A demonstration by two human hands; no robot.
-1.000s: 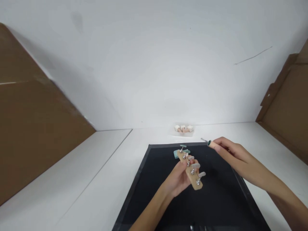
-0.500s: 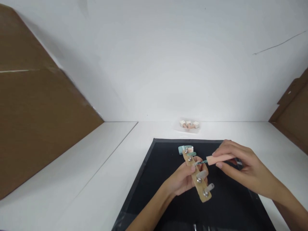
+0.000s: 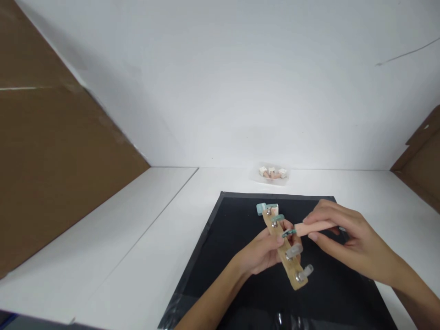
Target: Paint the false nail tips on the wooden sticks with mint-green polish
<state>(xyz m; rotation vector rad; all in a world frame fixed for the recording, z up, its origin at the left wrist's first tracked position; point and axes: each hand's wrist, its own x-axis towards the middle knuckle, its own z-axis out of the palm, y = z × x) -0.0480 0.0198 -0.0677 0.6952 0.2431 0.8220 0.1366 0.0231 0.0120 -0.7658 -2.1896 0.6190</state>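
Note:
My left hand [image 3: 263, 252] grips a narrow wooden strip [image 3: 284, 250] from below, above the black mat [image 3: 220, 256]. Several metal screws with small teal and clear clips stand along the strip. My right hand [image 3: 343, 238] is closed on a screwdriver [image 3: 314, 227] with a pale pink handle. The screwdriver lies nearly level, and its teal-collared tip touches a fitting near the middle of the strip.
A small clear dish [image 3: 273, 174] with white and pink pieces sits behind the mat by the white wall. A teal block [image 3: 261, 209] lies on the mat at the strip's far end. Brown cardboard panels [image 3: 51, 160] stand at the left and right edges.
My right hand swung the screwdriver from pointing away, clear of the strip, down and left until its tip met the strip. My left hand lowered the strip slightly.

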